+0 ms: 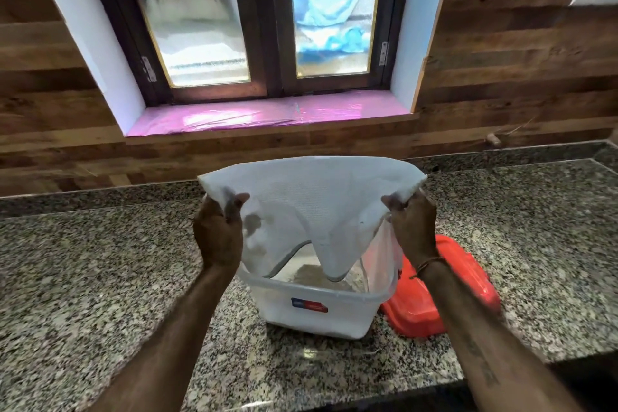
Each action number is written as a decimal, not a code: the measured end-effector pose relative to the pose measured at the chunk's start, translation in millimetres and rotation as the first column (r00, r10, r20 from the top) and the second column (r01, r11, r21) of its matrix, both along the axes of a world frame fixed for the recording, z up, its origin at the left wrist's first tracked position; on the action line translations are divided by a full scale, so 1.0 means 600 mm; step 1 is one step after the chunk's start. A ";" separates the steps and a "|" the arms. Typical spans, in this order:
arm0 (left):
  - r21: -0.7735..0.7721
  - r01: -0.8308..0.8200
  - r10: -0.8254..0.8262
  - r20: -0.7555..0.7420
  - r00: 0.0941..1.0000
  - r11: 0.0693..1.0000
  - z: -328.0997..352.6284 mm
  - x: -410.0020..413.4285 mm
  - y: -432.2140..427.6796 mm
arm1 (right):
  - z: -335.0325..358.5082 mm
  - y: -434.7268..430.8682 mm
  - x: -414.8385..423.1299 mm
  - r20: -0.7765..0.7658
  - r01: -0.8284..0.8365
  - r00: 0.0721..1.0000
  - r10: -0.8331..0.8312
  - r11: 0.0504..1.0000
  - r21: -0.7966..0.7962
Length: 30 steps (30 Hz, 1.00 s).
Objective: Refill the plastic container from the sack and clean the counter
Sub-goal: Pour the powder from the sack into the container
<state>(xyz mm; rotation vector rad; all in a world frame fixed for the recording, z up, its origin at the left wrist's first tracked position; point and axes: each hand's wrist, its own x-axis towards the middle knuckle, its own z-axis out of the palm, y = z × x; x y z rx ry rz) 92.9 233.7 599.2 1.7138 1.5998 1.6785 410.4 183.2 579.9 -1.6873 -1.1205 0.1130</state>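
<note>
A white woven sack (314, 207) hangs upside down over a clear plastic container (317, 308) on the granite counter (100, 278). My left hand (219, 234) grips the sack's left upper corner, and my right hand (413, 227) grips its right upper corner. The sack's lower tip dips into the container's open top. A small brownish heap (311, 274) lies on the container's floor. The container bears a blue and red label on its front wall.
A red lid (434, 298) lies flat on the counter just right of the container. Behind the counter rise a wood-panelled wall and a window with a pink-lined sill (267, 117). The counter's front edge runs near the bottom right.
</note>
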 end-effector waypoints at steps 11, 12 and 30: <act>-0.156 0.038 -0.019 0.124 0.992 0.987 0.016 -0.008 -0.006 | 0.026 0.032 0.011 -0.146 -0.032 0.989 0.008 0.986 -0.162; -0.129 0.001 0.008 0.075 0.997 0.992 0.018 -0.002 -0.006 | 0.035 0.032 0.011 -0.185 -0.020 0.983 -0.013 0.984 -0.177; -0.286 0.356 -0.319 0.169 0.933 0.890 -0.008 -0.009 -0.047 | 0.047 0.025 0.019 -0.748 -0.337 0.576 0.331 0.929 0.152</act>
